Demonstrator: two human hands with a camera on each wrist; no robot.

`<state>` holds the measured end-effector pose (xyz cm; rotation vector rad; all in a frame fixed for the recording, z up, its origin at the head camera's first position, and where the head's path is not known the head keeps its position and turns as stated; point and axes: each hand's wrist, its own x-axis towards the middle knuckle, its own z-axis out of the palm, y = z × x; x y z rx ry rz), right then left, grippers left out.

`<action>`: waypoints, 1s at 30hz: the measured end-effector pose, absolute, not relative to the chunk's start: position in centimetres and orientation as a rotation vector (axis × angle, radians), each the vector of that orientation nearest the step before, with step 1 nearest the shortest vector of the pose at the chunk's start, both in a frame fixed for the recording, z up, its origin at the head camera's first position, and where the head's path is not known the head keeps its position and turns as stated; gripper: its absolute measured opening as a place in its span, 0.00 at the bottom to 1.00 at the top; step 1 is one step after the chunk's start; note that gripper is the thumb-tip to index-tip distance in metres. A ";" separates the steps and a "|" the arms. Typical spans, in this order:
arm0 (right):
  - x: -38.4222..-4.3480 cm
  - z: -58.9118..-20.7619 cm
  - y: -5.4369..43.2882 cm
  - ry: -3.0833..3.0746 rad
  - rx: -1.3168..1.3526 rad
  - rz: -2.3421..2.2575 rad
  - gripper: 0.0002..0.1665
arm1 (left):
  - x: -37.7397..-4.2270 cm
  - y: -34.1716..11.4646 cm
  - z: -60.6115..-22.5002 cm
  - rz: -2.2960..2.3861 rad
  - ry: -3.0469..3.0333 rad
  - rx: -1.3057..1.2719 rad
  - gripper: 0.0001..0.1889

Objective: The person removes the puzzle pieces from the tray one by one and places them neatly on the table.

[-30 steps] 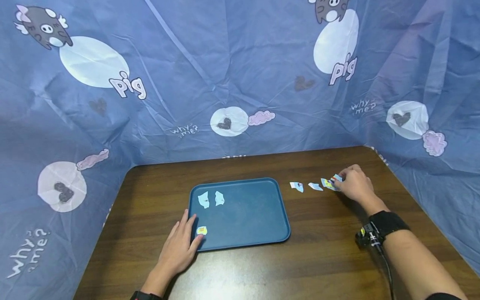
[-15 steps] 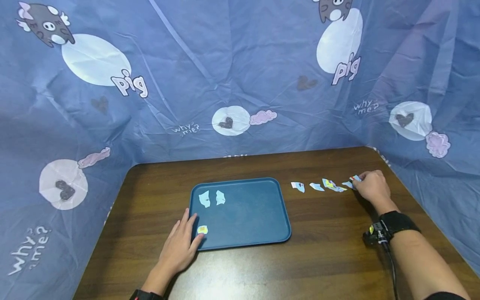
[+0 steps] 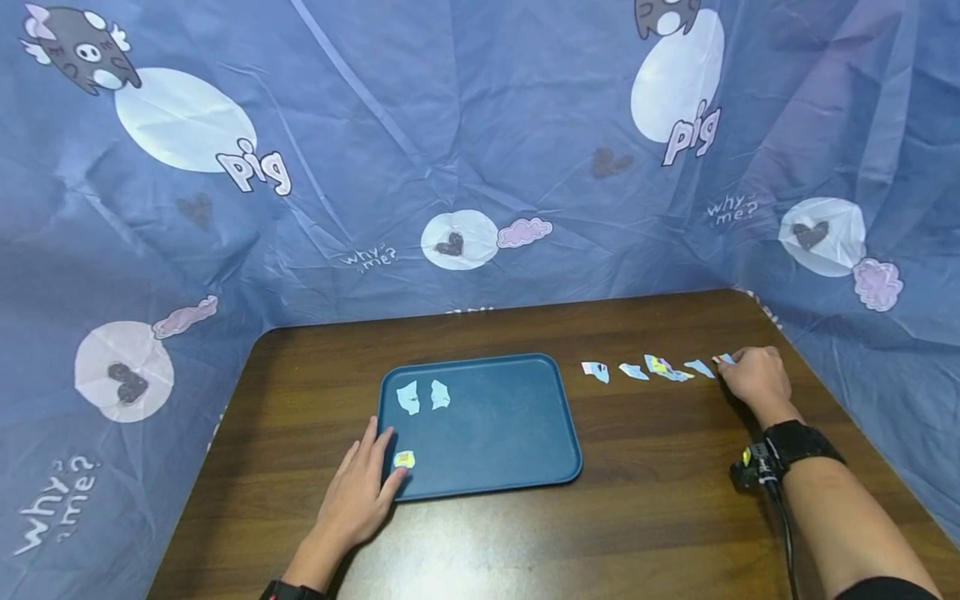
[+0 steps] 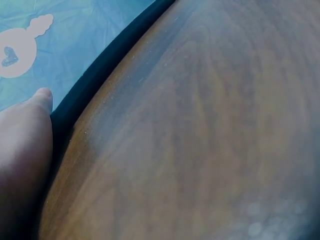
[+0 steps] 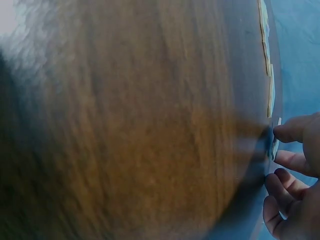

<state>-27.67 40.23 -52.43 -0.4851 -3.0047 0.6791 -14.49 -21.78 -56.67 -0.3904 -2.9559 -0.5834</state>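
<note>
Right hand (image 3: 759,383) pinches end scrap (image 3: 723,359), far right of counter (image 3: 615,508) | left hand (image 3: 358,493) spread at left rim of tray (image 3: 487,429) | change: end scrap now apart from neighbouring scrap (image 3: 701,367) | pieces likely easier to tell apart

Right of my left hand (image 3: 358,492) lies the blue rectangular tray (image 3: 487,442), holding a small yellow-centred flat piece (image 3: 404,459) just beside my thumb and two pale-blue jagged flat pieces (image 3: 408,398) beyond my fingertips. My right hand (image 3: 757,379) pinches a light-blue, red-marked flat piece (image 3: 724,359), with a row of light-blue printed flat pieces (image 3: 596,372) leftward on the brown wood-grain table (image 3: 637,458).
</note>
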 end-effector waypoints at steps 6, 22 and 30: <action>-27.7 -52.6 40.2 -2.999 -0.501 0.662 0.21 | -14.5 -21.8 -56.7 -0.586 -2.964 -0.385 0.35; -27.8 -52.8 40.1 -2.991 -0.513 0.644 0.23 | -14.5 -21.6 -56.5 -0.572 -2.995 -0.358 0.35; -27.7 -52.3 39.5 -2.964 -0.536 0.676 0.27 | -14.5 -21.7 -56.5 -0.565 -2.997 -0.371 0.34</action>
